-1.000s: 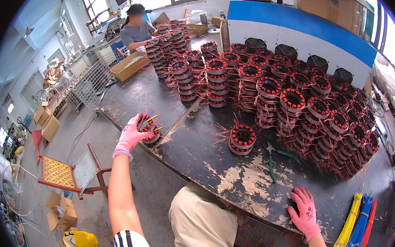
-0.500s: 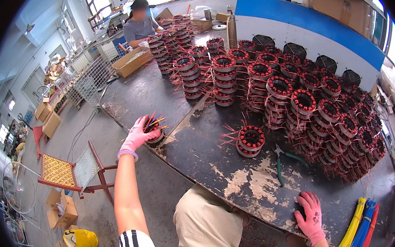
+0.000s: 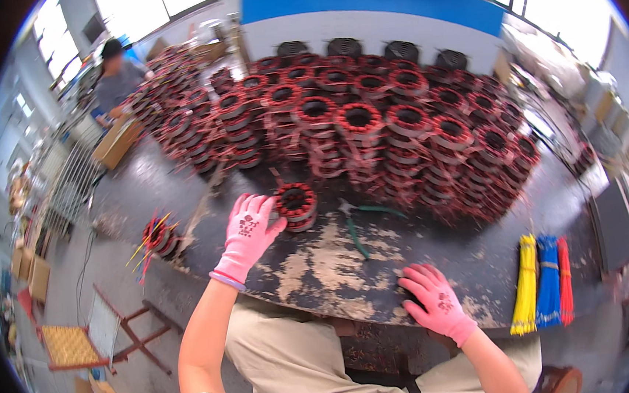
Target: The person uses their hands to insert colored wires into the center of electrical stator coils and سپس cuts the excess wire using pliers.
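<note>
My left hand (image 3: 249,235), in a pink glove, is at the left side of a short stack of wound stators (image 3: 297,207) with red coils. Its fingers are stretched out, the thumb apart and close to the stack; whether it touches is unclear. My right hand (image 3: 437,303), also gloved in pink, rests on the tabletop near the front edge with its fingers extended and nothing in them. Green-handled pliers (image 3: 354,226) lie between the stack and my right hand. At the table's left edge sits a stator (image 3: 160,238) with yellow, blue and red wires sticking out.
Tall stacks of stators (image 3: 359,119) fill the back of the worn black table (image 3: 261,274). Yellow (image 3: 524,283), blue (image 3: 549,281) and red wire bundles (image 3: 566,280) lie at the right. A person (image 3: 117,83) sits at the far left. A folding chair (image 3: 75,345) stands on the floor.
My left hand has left the stator with coloured wires at the table edge and moved right to the short stack. My right hand stays on the table. The view has swung right.
</note>
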Motion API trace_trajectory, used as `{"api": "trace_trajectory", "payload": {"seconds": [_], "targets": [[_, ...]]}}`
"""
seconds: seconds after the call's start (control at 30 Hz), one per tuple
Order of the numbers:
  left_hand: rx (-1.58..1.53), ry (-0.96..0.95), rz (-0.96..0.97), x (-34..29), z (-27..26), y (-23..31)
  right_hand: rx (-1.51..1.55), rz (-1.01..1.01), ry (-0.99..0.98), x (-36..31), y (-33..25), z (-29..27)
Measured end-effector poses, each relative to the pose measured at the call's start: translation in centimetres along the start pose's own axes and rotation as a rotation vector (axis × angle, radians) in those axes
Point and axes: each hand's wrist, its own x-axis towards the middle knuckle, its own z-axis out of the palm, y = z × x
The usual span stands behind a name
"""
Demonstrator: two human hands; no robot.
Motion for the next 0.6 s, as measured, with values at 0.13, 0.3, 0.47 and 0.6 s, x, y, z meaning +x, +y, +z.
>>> {"api": "trace_trajectory", "payload": {"seconds": [0.13,0.3,0.47,0.6], "targets": [[0.107,0.173,0.039,1.3,1.9,1.6,0.036,-0.011,0.097,-2.3,-0.5,-1.2],[0.088,0.108,0.155,2.6,2.5,5.1,0.093,0.071,0.235,-6.7,-0.4,-0.7],[0.059,-0.016,0.053,2.5,6.7,2.8,0.005,0.376,0.479,-11.8,-1.3,-3.5],[-0.036,0.048,-0.031,0.6,2.7,5.2,-0.139,1.032,0.606,-18.9,-0.7,-8.1]]}}
